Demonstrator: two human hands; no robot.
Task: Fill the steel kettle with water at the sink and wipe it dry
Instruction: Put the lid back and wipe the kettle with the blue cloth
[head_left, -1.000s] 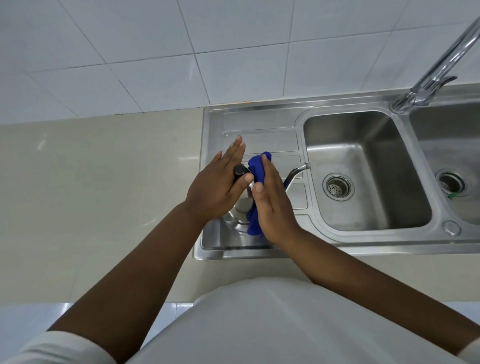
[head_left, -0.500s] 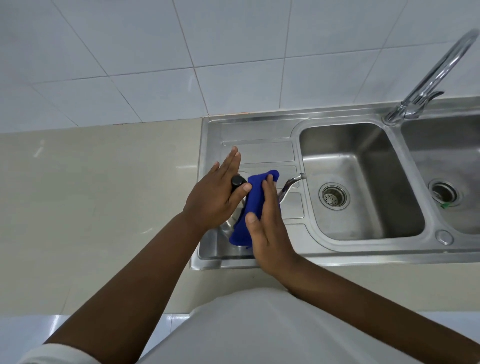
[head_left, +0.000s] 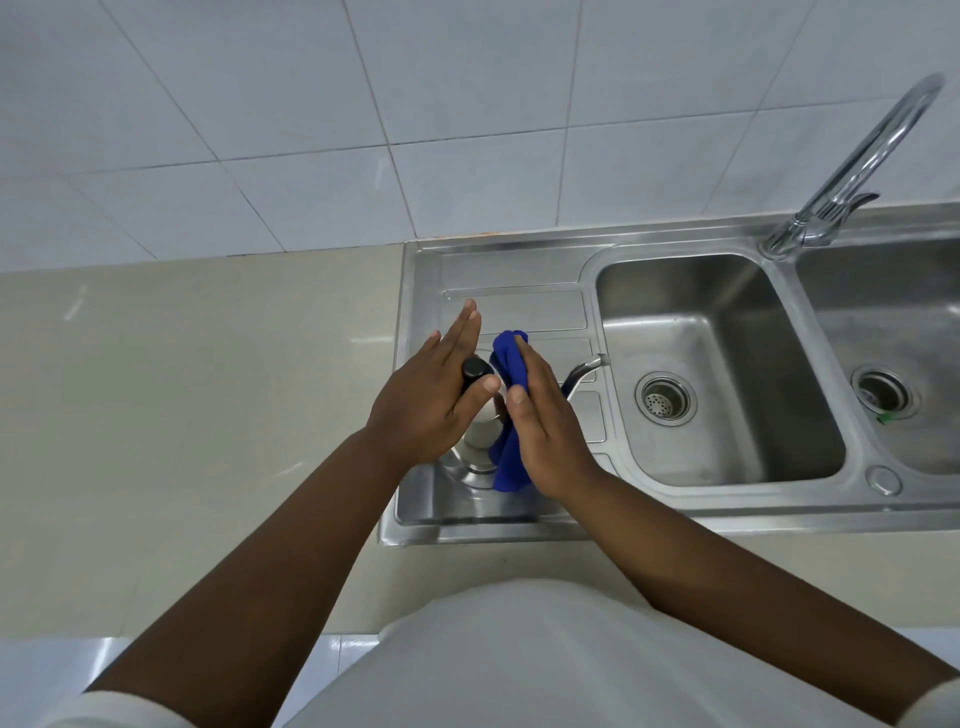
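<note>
**Kettle on drainboard, cloth pressed to its side**

Steel kettle (head_left: 479, 428) stands upright on the sink's drainboard (head_left: 519, 312), just left of the left basin (head_left: 737, 332). Its spout (head_left: 584, 366) points toward that basin, tip close to the rim. Black lid knob (head_left: 475, 369) on top.

L hand (head_left: 431, 410) is on the kettle side away from the basin. Fingers straight and together, palm flat vs. the body, thumb lying by the knob; no curl, no pinch.

R hand (head_left: 545, 426) is on the basin-facing side, btw. kettle and basin. Fingers straight and flat, pressing the blue cloth (head_left: 509, 358) against the steel. Cloth is bunched, runs from above the lid down to the drainboard at the kettle's base.

Faucet (head_left: 857, 156) rises behind the basin's far right corner. Strainer (head_left: 665, 397) sits in the basin floor. Beige tabletop (head_left: 208, 389) lies well left of the basin, beyond the drainboard. Water in kettle: can't tell.
</note>
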